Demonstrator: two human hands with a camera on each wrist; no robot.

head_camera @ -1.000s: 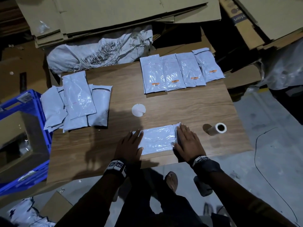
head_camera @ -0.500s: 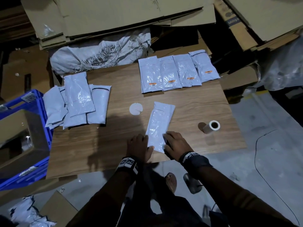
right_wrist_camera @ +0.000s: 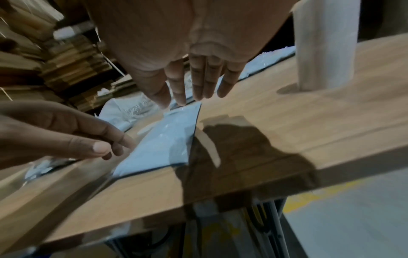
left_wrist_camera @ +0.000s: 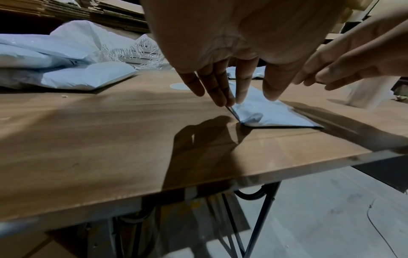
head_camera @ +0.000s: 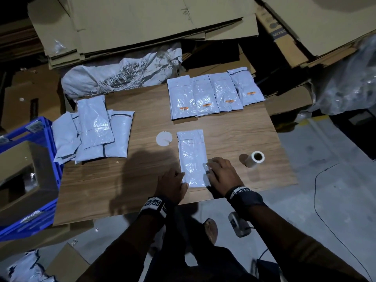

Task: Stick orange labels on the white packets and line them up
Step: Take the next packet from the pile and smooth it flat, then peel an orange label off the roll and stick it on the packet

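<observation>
Broadly, flattened cardboard sheets [head_camera: 142, 23] fill the far side of the scene, with a crumpled white sack [head_camera: 120, 72] lying against them at the back edge of the wooden worktop [head_camera: 234, 137]. A blue crate [head_camera: 40, 200] stands just beside the worktop's left edge. On the worktop's left part lies a loose pile of unlabelled packets [head_camera: 93, 129], overlapping one another. At the far right corner four labelled packets [head_camera: 215, 94] lie in a row, side by side and slightly overlapping, each bearing a small orange label [head_camera: 184, 108] near its near end. Near the front edge, one white packet [head_camera: 192, 157] lies flat and lengthwise, pointing away from the person, with no label visible on it. The left hand [head_camera: 172, 185] has its fingers straight and spread, and their tips press on the packet's near left edge. The right hand [head_camera: 221, 174] is likewise flat with straight fingers, touching the packet's right edge close to the near end. To the right of that hand, apart from it, a small white roll [head_camera: 254, 158] stands upright. A round white paper disc [head_camera: 164, 138] lies just left of the packet's far end.
</observation>
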